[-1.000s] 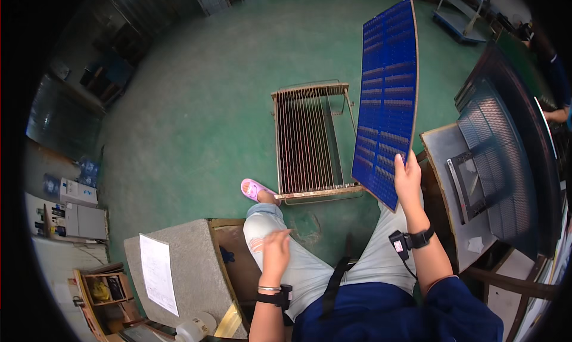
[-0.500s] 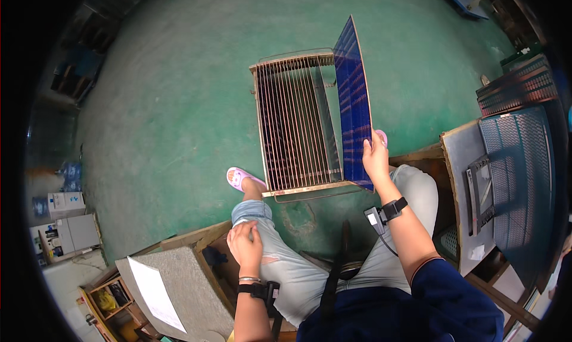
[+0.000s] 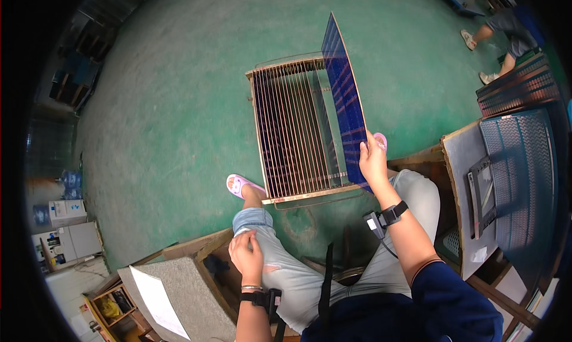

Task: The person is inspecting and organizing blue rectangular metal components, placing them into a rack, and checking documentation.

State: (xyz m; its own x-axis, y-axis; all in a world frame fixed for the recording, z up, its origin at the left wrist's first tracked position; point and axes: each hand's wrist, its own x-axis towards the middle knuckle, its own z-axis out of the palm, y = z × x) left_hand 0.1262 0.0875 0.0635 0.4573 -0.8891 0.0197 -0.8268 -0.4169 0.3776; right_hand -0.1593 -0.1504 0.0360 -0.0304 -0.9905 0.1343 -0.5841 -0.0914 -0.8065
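Observation:
In my right hand (image 3: 373, 161) is a thin dark-blue panel with rows of printed markings (image 3: 345, 95), gripped at its near right edge. It stands almost upright over the right end of a slotted rack (image 3: 307, 194), its lower near corner by the rack's front rail. Many thin sheets stand on edge in the rack, packed from the left; a see-through gap shows between them and the blue panel. My left hand (image 3: 246, 255) lies on my left thigh with nothing in it, fingers close together and thumb apart.
To my right, a bench (image 3: 471, 223) bears a dark frame (image 3: 481, 196) and a large perforated teal panel (image 3: 521, 181). At lower left a grey board (image 3: 182, 288) carries a white sheet (image 3: 156, 300). Another person's legs (image 3: 506, 35) show at the upper right, near stacked panels (image 3: 518, 89).
The blue panel and my right hand have shifted slightly left in the picture. Another person's legs have come into view at the upper right. My left hand stays on my thigh.

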